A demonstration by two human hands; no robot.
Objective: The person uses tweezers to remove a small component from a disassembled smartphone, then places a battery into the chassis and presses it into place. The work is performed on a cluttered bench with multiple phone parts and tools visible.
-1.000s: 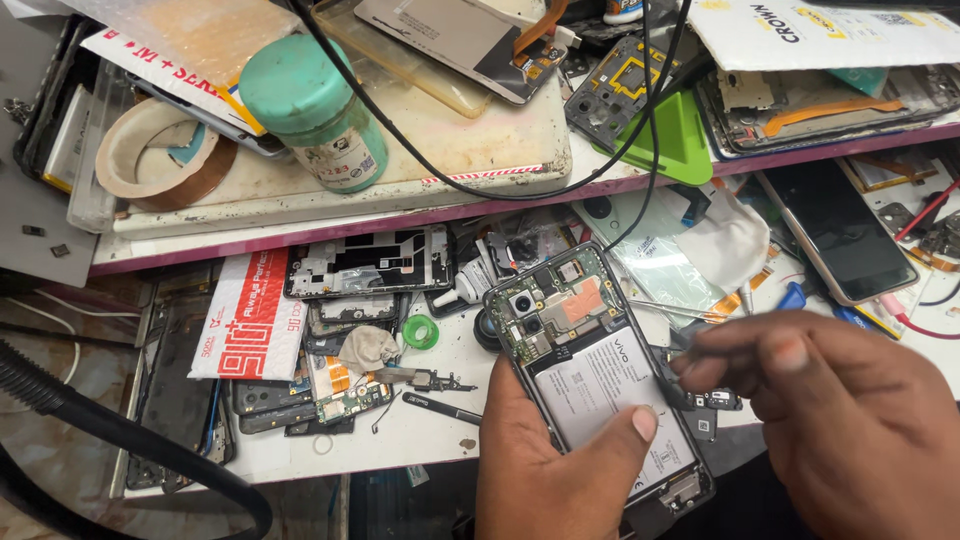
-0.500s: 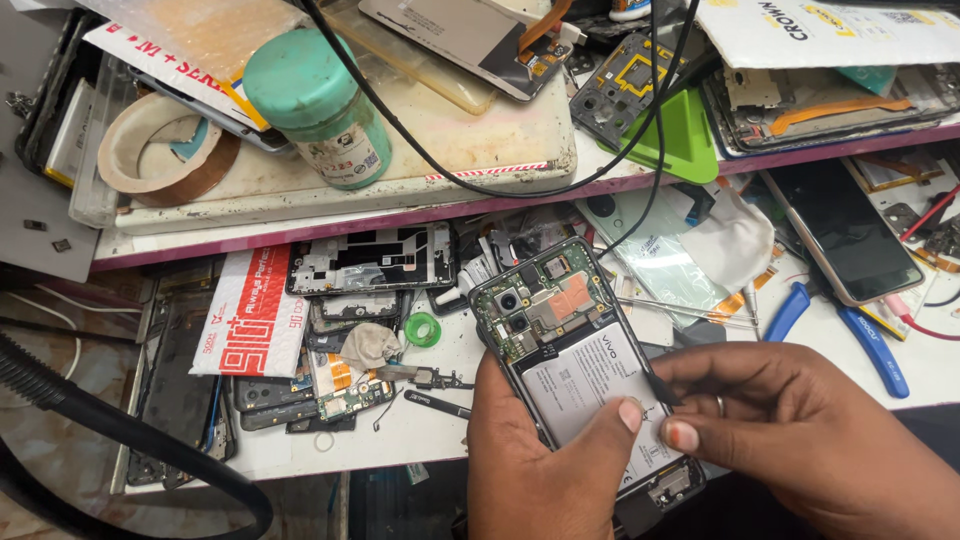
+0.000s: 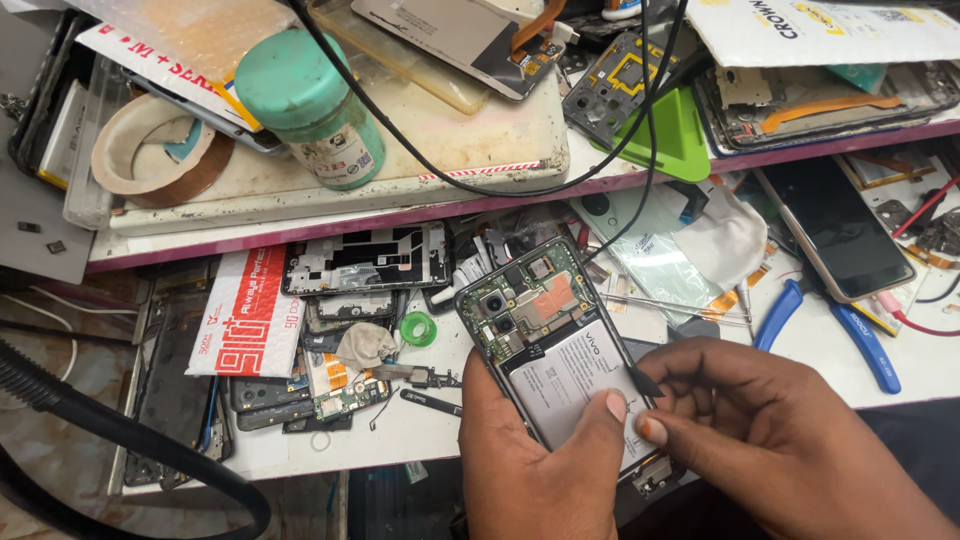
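1. Phone with its back off lies at the bench's six o'clock, circuit board and grey battery exposed.
2. Left hand is curled closed around its lower end, thumb on the battery.
3. Right hand, at three o'clock of the phone, pinches a small dark tool.

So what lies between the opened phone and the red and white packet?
In the head view, a small green ring lies between the opened phone and the red and white packet.

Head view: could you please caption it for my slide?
Left hand holds an opened phone; right hand touches its battery.
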